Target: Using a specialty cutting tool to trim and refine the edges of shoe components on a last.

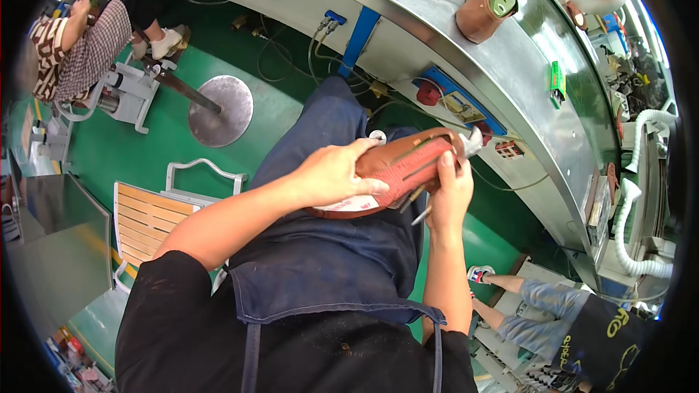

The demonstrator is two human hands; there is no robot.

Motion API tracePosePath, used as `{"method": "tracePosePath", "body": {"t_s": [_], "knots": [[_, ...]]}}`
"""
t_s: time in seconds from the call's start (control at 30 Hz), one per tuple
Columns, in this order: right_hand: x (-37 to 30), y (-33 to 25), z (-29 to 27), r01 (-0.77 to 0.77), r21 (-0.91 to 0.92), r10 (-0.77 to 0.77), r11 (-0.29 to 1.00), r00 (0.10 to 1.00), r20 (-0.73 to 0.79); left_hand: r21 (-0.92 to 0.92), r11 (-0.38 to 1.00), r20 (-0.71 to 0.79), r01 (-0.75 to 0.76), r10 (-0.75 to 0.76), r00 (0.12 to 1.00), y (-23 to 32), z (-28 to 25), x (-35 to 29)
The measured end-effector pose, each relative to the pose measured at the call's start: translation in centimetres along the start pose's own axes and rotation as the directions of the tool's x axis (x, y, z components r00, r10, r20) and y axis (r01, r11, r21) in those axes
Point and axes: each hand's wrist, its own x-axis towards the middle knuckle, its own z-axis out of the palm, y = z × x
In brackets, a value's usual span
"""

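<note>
Above my apron-covered lap, a brown leather shoe (pixel 408 153) is held on its side, its reddish, ribbed underside facing up and a white printed patch showing near one end. My left hand (pixel 335 173) is closed around its left part, thumb on the underside. At the opposite end, my right hand (pixel 450 193) has its thumb against the shoe. Its fingers are closed round a metal pincers-like tool (pixel 473 143), whose bright head sticks out beyond the shoe and whose slim handles show below the hand. The tool's middle is hidden.
A curved metal bench (pixel 408 0) runs ahead and right, bearing a brown shoe upper on a green last (pixel 477 18) and a green box (pixel 557 84). Left are a slatted chair (pixel 149 222) and round metal base (pixel 220 110). Other people sit far left and stand right.
</note>
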Motion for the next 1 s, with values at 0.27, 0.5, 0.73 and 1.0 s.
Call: {"method": "tracePosePath", "body": {"t_s": [0.27,0.5,0.73,1.0], "knots": [[0.3,3.9,4.4,-0.284,0.14,0.26,0.948,0.95,0.171,-0.098,0.992,-0.062,0.084,-0.091,0.994,-4.5,0.8,-2.8],[4.0,4.4,4.3,-0.221,0.043,0.215,0.974,0.97,0.117,-0.144,0.983,-0.032,0.111,-0.117,0.993,-3.3,0.7,-0.1],[1.9,4.9,5.0,-0.223,0.089,0.215,0.971,0.973,0.09,-0.098,0.989,-0.033,0.109,-0.113,0.993,-3.4,0.9,-1.3],[5.1,7.1,3.7,-0.454,0.005,0.453,0.891,0.89,0.056,-0.148,0.975,0.024,0.165,-0.163,0.986,-4.9,1.4,1.9]]}}
